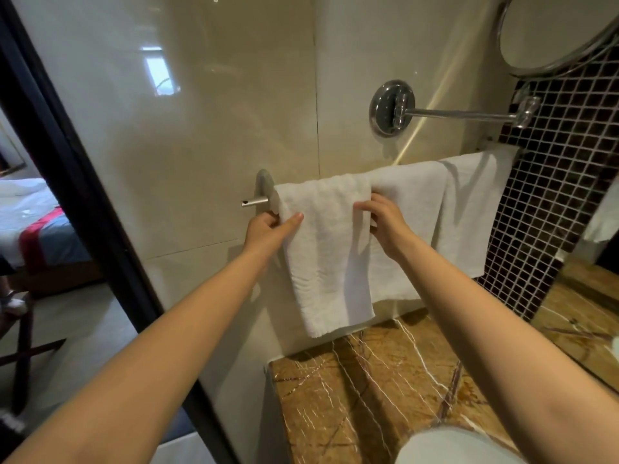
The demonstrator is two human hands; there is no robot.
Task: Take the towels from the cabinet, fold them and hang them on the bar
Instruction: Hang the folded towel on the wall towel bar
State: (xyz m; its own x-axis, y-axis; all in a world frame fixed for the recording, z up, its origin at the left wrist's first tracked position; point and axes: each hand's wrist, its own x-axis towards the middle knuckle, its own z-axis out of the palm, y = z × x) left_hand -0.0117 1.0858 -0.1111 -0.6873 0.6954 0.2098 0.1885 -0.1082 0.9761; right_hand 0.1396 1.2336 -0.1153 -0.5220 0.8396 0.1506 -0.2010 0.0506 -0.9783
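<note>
Reaching forward with both bare arms, nearly straight, forearms converging. Pinching the left edge of the towel (328,256) with the left hand (268,227), thumb flat across the front, fingers tucked behind. Gripping its right edge with the right hand (385,222), fingers curled round it, back of hand facing the camera.

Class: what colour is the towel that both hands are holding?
Plain white; the folded cloth towel shows best in the head view.
</note>
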